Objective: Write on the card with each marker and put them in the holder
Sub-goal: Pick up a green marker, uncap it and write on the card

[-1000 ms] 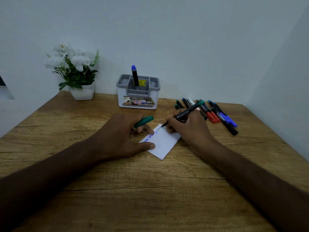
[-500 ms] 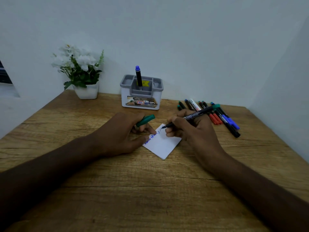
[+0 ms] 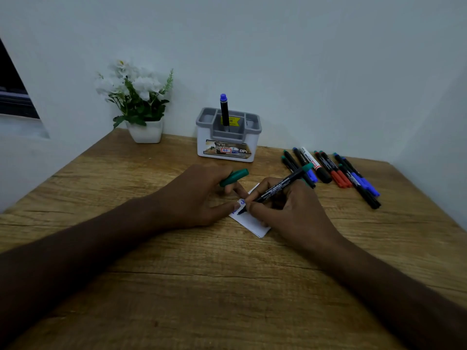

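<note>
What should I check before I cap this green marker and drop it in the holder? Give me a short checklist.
1. Marker gripped by right hand: ok.
2. Green cap ready in left hand: ok.
3. Green writing finished on the card: cannot tell, the hands hide most of it; only blue writing shows.
4. Card pinned under the left fingertips: ok.
5. Holder has open slots beside the blue marker: ok.
6. Path to holder free of the loose markers: ok, they lie off to the right.
</note>
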Available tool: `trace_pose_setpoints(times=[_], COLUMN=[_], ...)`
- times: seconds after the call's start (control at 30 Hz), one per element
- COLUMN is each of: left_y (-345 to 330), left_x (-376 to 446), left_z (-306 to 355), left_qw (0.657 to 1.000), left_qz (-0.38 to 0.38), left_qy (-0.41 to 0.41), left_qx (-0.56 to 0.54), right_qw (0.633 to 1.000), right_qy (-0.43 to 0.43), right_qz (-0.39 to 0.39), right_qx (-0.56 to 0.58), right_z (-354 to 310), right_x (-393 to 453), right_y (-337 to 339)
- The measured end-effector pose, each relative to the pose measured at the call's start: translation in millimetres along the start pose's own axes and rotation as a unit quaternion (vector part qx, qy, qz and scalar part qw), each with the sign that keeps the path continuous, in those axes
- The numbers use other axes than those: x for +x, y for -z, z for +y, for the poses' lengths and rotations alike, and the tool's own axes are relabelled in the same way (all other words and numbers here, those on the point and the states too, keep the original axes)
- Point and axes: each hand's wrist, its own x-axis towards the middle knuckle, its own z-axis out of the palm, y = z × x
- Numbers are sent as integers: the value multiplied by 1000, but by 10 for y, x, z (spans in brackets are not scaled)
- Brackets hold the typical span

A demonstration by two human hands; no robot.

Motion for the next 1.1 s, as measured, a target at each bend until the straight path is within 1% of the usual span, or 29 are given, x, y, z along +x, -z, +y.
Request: trace_pose_setpoints(times=[0.13,0.27,0.37,1.1], left_y=[-2,-7,-3,7], left_x=[1,-4,-2,6], left_z=[-16,-8,2,15], left_qw=[1000,1000,1000,1000], left_qz=[2,5,8,2], left_qy=[8,8,8,10], left_qx=[-17,-15,-22,-22], right_qw=[1000,1000,1000,999], right_qy=[11,-3,3,-46], right_qz=[-3,4,3,19], right_qx=[-18,-11,-12,14], right_z=[-26,0,-1,20], right_x=[-9,2,10,20], right_y=[-4,12,16,54])
